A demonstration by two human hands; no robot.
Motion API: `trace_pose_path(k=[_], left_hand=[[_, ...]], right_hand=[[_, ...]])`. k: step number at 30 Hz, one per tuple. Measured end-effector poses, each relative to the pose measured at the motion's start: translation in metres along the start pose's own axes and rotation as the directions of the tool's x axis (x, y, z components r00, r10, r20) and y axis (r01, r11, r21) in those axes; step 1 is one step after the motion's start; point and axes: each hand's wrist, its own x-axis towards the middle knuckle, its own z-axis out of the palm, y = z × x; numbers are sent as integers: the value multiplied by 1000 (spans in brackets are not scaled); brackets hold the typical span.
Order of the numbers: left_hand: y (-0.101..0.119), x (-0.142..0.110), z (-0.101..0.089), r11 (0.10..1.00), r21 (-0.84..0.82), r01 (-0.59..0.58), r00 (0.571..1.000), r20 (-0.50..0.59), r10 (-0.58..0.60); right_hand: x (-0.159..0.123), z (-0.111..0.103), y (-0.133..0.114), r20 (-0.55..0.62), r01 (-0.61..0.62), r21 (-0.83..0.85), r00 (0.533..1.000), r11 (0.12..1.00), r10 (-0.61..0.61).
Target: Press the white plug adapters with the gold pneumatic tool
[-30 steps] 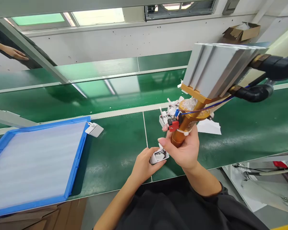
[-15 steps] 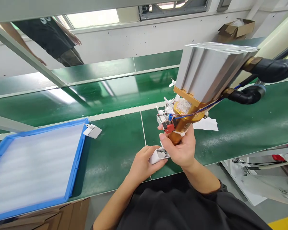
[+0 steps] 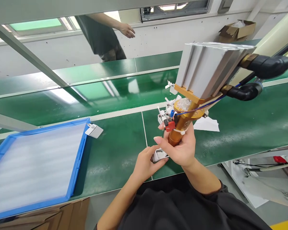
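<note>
My left hand (image 3: 147, 163) is closed on a small white plastic charger housing (image 3: 160, 154), its open side up with parts showing inside. My right hand (image 3: 182, 148) wraps round the gold shaft of a pneumatic tool (image 3: 205, 72), which has a silver body above and a red switch on its side. The tool's lower end is hidden by my fingers, just above the housing. Behind the tool lies a cluster of white housings (image 3: 162, 117) with parts sticking out.
A blue-edged tray (image 3: 78, 159) with a white liner lies left, a white charger (image 3: 94, 131) at its corner. White paper (image 3: 207, 124) lies right of the tool. Another white piece (image 3: 173, 90) sits further back. Across the bench stands a person (image 3: 103, 38). Black hoses (image 3: 264, 67) run right.
The person across the bench has moved to the right. My right thumb has shifted slightly left over the housing, which my left hand has tilted a little. Both hands keep their hold.
</note>
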Motion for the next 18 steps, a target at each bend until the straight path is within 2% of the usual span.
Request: trace_pose_path(k=[3,8,11,15,18], left_hand=[[1,1,17,989,-135,55,998,-2,-56],[14,5,39,965,-262,17,996,-83,-40],[17,6,48,961,-278,-3,989,-143,-38],[12,5,54,965,-260,-25,974,-223,-35],[10,5,54,976,-217,-16,979,-203,-29]], right_hand=[[1,2,-2,-6,18,-8,1000,1000,-18],[3,5,-4,-59,40,-79,997,996,-44],[2,4,-3,-70,49,-64,996,997,-53],[-1,2,-1,-49,-14,-32,999,999,12],[0,2,-3,-50,-3,-18,999,1000,2]])
